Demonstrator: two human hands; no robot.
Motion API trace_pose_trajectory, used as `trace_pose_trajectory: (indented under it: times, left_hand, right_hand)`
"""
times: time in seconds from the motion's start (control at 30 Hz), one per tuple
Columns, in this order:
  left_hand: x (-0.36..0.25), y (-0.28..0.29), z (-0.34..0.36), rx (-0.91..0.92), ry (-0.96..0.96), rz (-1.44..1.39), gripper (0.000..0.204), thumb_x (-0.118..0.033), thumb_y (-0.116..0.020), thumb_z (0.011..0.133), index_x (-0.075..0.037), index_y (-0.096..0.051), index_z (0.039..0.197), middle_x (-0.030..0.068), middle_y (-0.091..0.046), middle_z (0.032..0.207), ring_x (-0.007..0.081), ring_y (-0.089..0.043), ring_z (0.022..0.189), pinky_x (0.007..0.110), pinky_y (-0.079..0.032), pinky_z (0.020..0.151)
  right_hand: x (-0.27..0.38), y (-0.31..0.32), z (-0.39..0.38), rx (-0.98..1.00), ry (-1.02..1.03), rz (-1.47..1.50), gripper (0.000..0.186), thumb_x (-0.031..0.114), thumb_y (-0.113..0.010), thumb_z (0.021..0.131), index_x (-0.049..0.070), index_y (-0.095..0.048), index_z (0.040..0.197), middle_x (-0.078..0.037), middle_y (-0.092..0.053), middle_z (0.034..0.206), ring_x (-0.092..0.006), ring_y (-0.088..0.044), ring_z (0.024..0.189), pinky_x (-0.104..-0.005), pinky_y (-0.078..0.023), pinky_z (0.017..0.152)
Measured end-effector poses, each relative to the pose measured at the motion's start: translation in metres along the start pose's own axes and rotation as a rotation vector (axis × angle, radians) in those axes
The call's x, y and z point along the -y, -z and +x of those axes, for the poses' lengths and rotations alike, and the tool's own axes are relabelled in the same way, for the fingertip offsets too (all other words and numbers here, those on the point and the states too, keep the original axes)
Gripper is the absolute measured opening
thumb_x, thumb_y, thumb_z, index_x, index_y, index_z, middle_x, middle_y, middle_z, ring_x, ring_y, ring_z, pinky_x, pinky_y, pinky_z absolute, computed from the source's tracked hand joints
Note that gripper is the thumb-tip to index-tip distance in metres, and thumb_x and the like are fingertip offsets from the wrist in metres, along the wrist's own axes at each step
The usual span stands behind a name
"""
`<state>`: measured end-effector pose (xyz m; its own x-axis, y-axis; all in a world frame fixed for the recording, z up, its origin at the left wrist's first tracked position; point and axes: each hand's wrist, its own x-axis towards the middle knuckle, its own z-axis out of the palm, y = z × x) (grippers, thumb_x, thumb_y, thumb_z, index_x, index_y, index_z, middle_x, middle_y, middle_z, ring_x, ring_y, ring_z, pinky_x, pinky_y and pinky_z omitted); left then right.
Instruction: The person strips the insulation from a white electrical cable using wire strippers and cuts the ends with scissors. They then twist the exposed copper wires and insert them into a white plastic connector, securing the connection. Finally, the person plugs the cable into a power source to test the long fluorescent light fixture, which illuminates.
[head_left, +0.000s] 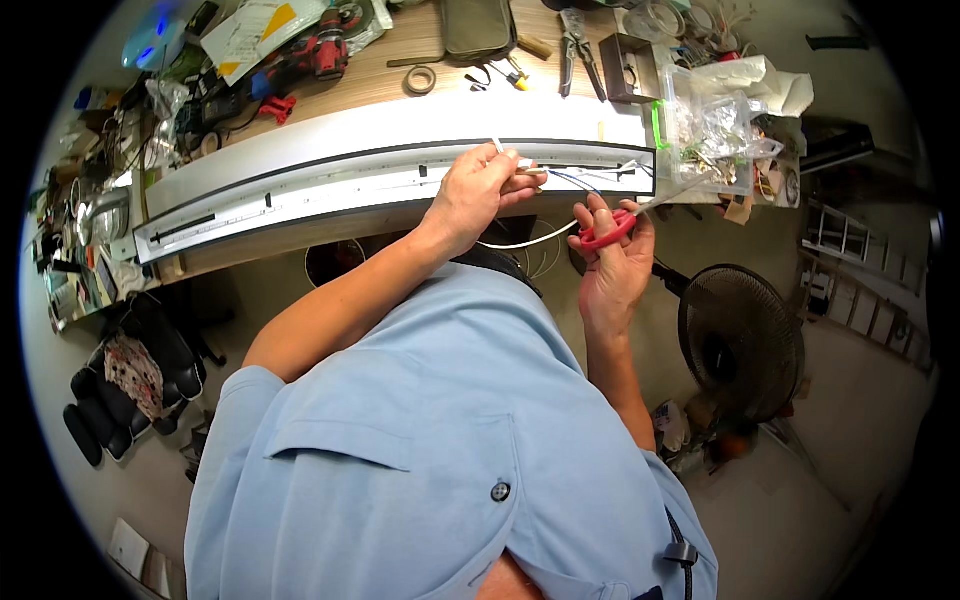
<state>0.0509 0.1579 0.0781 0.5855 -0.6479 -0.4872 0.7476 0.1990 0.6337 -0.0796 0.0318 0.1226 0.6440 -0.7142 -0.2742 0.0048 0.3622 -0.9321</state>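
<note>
The left hand (472,198) is over the near edge of a long, narrow white tray (340,183) with a black rim. Its grip is narrow, thumb and fingers pinched on a white wire (497,146) whose tip pokes up above them. A thin blue wire (573,179) runs from those fingertips toward the right hand (615,270). That hand holds red-handled scissors (608,234), fingers wrapped around the loops and blades pointing up and to the right; whether the blades are parted is hard to tell. A white cable (530,244) curves below, between the two hands; where its ends join cannot be told.

The tray lies along the front of the wooden worktop (385,50), slanting down to the left. Behind it are a roll of tape (420,80), a dark green pouch (478,30) and a dark open box (629,70). A red power drill (328,52) lies farther left. A clear plastic bin (712,145) of small bits stands just beside the tray's right end. A black fan (742,342) stands at the lower right.
</note>
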Motion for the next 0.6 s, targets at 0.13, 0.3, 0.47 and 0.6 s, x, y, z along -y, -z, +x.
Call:
trace_pose_trajectory:
  times: [0.13,0.3,0.47,0.6]
  left_hand:
    - [0.007,0.004,-0.018,0.056,-0.029,-0.002,0.029,-0.024,-0.047,0.106,0.003,-0.057,0.111,0.0161,-0.066,0.113,0.0198,-0.068,0.105,0.029,-0.057,0.091]
    - [0.008,0.02,-0.036,0.074,-0.003,0.026,0.034,-0.027,-0.048,0.106,0.004,-0.059,0.115,0.0132,-0.067,0.112,0.0183,-0.067,0.105,0.029,-0.056,0.093]
    - [0.024,0.086,-0.072,-0.199,-0.128,0.347,0.037,-0.032,-0.055,0.103,0.003,-0.065,0.108,0.0078,-0.069,0.094,0.0145,-0.068,0.088,0.027,-0.056,0.075]
    - [0.083,0.192,-0.129,-0.751,-0.136,0.514,0.033,-0.033,-0.059,0.099,-0.003,-0.069,0.096,0.0065,-0.066,0.075,0.0123,-0.063,0.061,0.027,-0.05,0.055]
  right_hand:
    - [-0.009,-0.01,0.008,0.122,-0.098,0.155,0.037,0.008,-0.064,0.097,0.008,-0.045,0.128,-0.018,-0.064,0.119,-0.0222,-0.07,0.097,-0.0273,-0.06,0.064]
    - [-0.013,-0.022,0.018,0.258,-0.212,0.268,0.033,0.013,-0.063,0.098,0.009,-0.046,0.127,-0.011,-0.065,0.104,-0.0196,-0.068,0.088,-0.0254,-0.056,0.063]
    - [-0.01,-0.028,0.017,0.335,-0.174,-0.064,0.029,0.015,-0.064,0.098,0.009,-0.051,0.124,-0.005,-0.064,0.093,-0.0185,-0.067,0.079,-0.0247,-0.052,0.06]
    - [-0.009,-0.032,0.023,0.308,-0.181,-0.093,0.028,0.017,-0.064,0.099,0.01,-0.053,0.124,-0.005,-0.066,0.094,-0.0161,-0.067,0.079,-0.023,-0.05,0.059]
